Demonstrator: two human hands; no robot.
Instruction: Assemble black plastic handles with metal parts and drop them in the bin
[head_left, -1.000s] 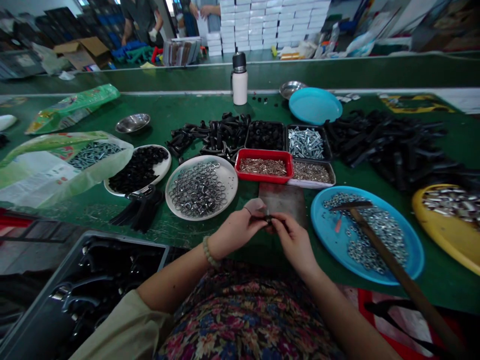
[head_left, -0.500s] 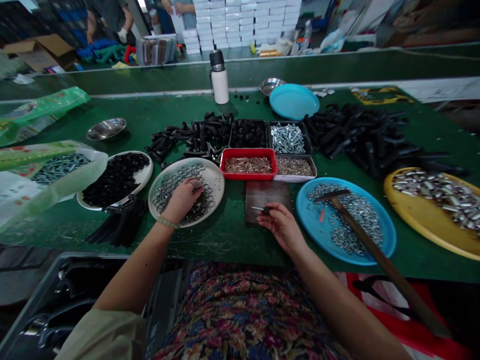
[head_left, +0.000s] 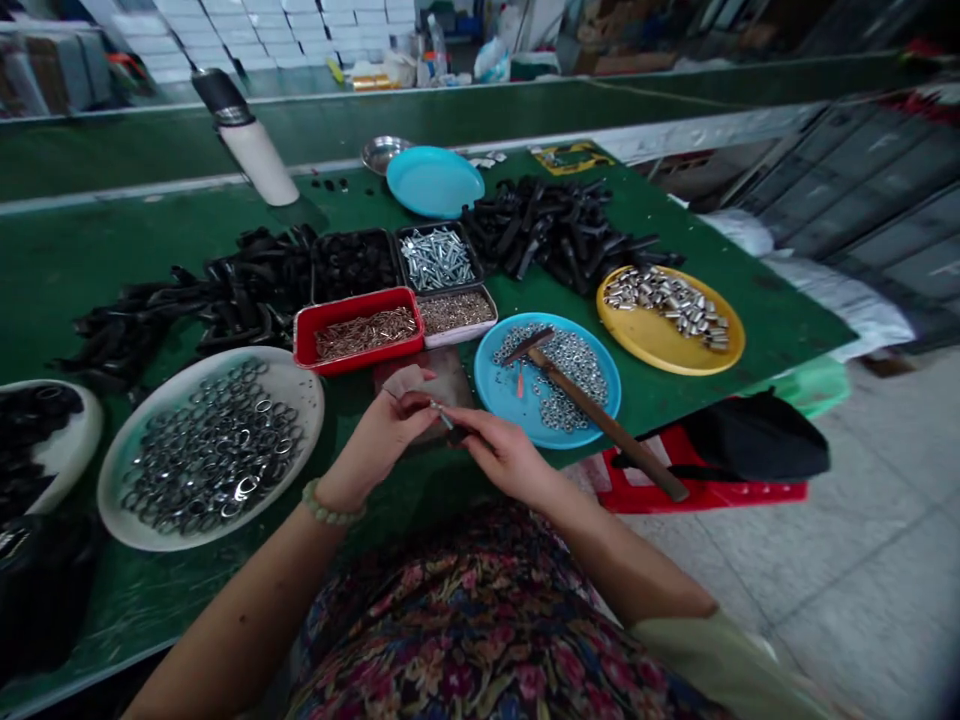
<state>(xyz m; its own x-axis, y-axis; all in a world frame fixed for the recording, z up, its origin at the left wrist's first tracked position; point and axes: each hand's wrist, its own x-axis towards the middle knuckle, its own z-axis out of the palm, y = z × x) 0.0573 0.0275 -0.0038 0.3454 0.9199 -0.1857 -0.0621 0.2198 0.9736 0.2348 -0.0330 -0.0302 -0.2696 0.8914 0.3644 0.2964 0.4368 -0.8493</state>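
In front of my body, over the front part of a dark metal plate [head_left: 454, 375], my two hands meet. My right hand [head_left: 504, 455] pinches a screw with a black knob-like head [head_left: 454, 434], its silvery shank pointing up toward my other hand. My left hand [head_left: 386, 430] is closed at the tip of that shank; whatever small piece sits between its fingers is too hidden to name. A white plate of metal rings [head_left: 313, 420] lies to the left. On the right, a blue plate of nuts [head_left: 481, 375] has a hammer [head_left: 592, 410] across it.
Behind my hands stand a red tray of copper-coloured pins [head_left: 360, 368], a tray of small pins [head_left: 454, 312] and a tray of screws [head_left: 437, 258]. Black parts [head_left: 562, 225] lie piled behind. Farther right is a yellow plate of metal sleeves [head_left: 652, 355]. A bottle [head_left: 259, 160] stands at the back.
My left hand has left the plate of rings and come to the screw in my right hand. My right hand still holds the screw. The view has swung to the right.
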